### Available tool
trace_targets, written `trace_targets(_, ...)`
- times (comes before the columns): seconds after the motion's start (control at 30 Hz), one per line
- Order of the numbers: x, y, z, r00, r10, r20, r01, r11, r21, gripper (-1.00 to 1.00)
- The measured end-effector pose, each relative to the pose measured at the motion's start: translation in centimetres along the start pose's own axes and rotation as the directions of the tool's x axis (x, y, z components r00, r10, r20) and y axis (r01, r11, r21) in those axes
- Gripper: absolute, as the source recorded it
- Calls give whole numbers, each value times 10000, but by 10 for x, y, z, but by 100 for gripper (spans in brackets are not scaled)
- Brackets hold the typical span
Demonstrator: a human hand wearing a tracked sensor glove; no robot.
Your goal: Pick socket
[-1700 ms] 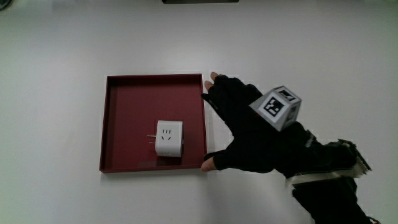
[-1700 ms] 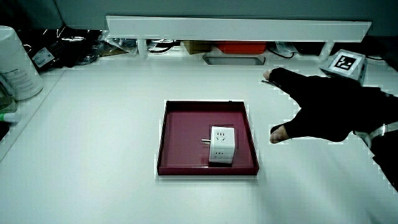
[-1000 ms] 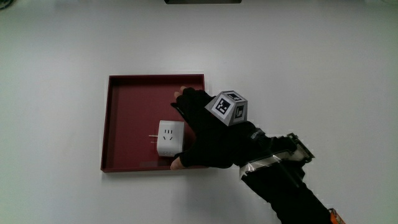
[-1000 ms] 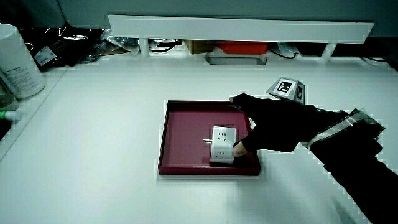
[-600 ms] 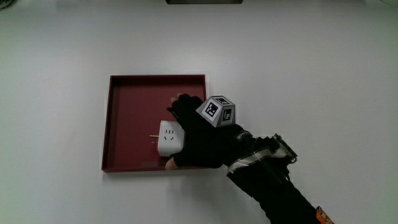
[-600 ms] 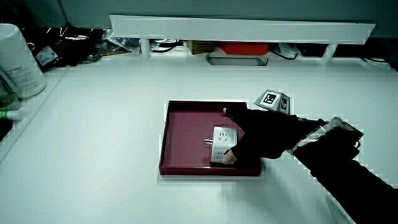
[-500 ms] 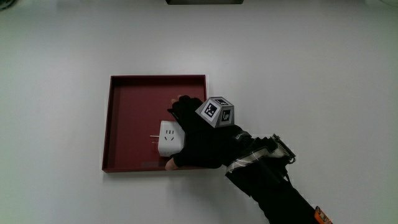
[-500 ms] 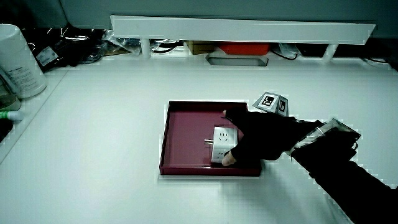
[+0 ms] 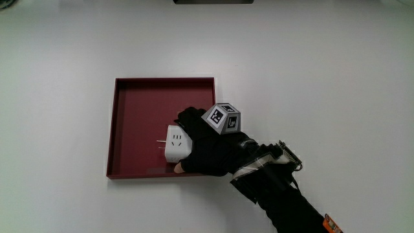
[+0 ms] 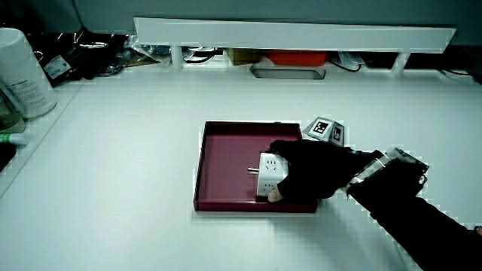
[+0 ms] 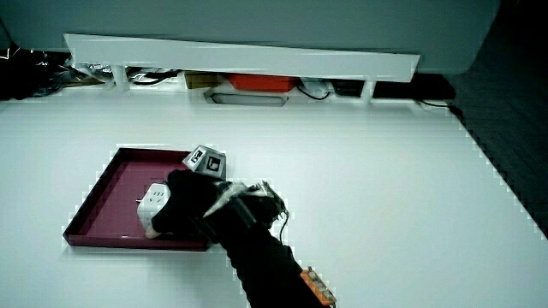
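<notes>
A white cube-shaped socket [image 9: 175, 144] with metal prongs sits in a dark red square tray [image 9: 136, 107], close to the tray wall nearest the person. The gloved hand [image 9: 202, 147] reaches into the tray and is curled around the socket, fingers on its top edge and the thumb at its near edge. The patterned cube [image 9: 223, 118] rides on the hand's back. In both side views the socket [image 10: 268, 171] [image 11: 152, 202] rests on the tray floor with the hand [image 10: 303, 178] [image 11: 187, 205] closed over one half of it.
The tray [image 10: 226, 150] lies on a white table. A low white partition [image 10: 294, 34] runs along the table's farther edge, with cables and an orange box under it. A white canister [image 10: 21, 75] stands at the table's edge.
The hand moved from beside the tray into it, reached the socket and closed its fingers around it. The socket stays on the tray floor.
</notes>
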Motion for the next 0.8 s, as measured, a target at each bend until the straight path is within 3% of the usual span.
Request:
trace_targets(0.2, 2, -2, 1, 10000, 13, -62, -9, 9985, 554, 65)
trace_targets(0.4, 2, -3, -1, 9994, 180, -299, -161, 9978, 650, 100)
trace_targets(0.6, 1, -5, -2, 9993, 342, -180, -330, 9975, 632, 100)
trace_targets(0.8, -10, -21, 13, 9959, 898, -86, -886, 9916, 937, 100)
